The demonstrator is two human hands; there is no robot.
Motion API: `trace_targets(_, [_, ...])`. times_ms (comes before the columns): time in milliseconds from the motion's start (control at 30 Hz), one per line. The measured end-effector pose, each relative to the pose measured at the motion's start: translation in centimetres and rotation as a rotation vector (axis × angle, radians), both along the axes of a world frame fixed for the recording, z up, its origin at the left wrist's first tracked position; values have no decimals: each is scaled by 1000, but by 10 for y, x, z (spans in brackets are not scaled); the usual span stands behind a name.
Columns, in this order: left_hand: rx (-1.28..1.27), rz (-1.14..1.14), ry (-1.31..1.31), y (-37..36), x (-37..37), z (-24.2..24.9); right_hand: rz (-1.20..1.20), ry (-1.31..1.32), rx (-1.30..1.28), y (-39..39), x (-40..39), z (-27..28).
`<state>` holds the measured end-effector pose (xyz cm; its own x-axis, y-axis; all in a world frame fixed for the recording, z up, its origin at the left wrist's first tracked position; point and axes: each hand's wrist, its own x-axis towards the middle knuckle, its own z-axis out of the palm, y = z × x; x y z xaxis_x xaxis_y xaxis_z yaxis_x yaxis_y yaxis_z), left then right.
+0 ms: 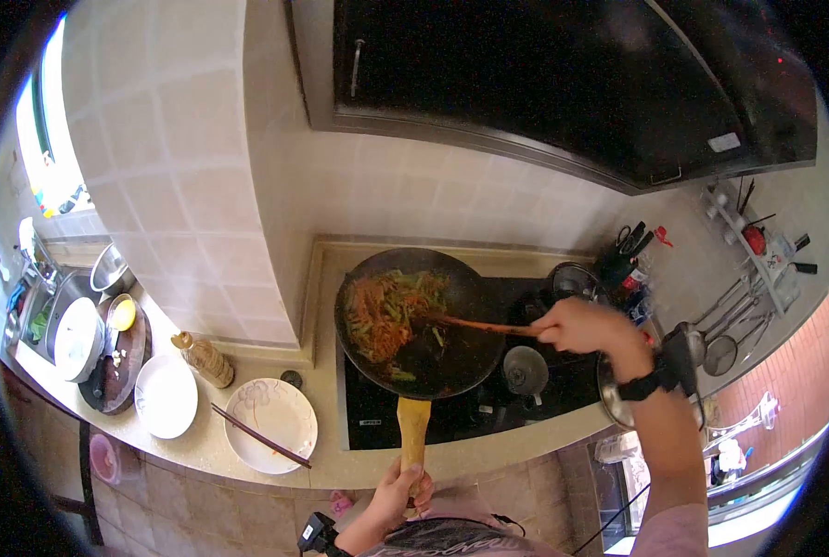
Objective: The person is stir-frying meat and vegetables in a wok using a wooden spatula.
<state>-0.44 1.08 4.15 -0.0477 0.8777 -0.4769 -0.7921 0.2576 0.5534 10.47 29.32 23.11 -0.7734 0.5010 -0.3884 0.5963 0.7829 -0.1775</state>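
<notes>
A dark wok (461,357) is over the left part of the black stovetop, with shredded orange and green vegetables (382,316) gathered on its left side. My left hand (403,492) is closed around the wok's pale wooden handle (414,427), which points toward me. In my right hand (577,325) is the end of a wooden spatula (488,325). The spatula reaches left into the wok, and its tip is at the vegetables, where its exact shape is hidden. A dark band is on my right wrist.
Left of the stove stand a patterned plate (270,413) with chopsticks (261,436) across it, a white bowl (166,397) and a round cutting board (131,371). A small glass-like bowl (526,369) is right of the wok. Ladles and strainers (720,355) hang at right.
</notes>
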Motion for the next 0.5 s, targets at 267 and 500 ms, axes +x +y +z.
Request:
trace_targets(267, [65,4,-83,-3,0,-11,-350,-88,-193,53,-34,14])
trace_targets(500, [35,10,-83,-2,1,-9,262,224,-22,47,-76,-46])
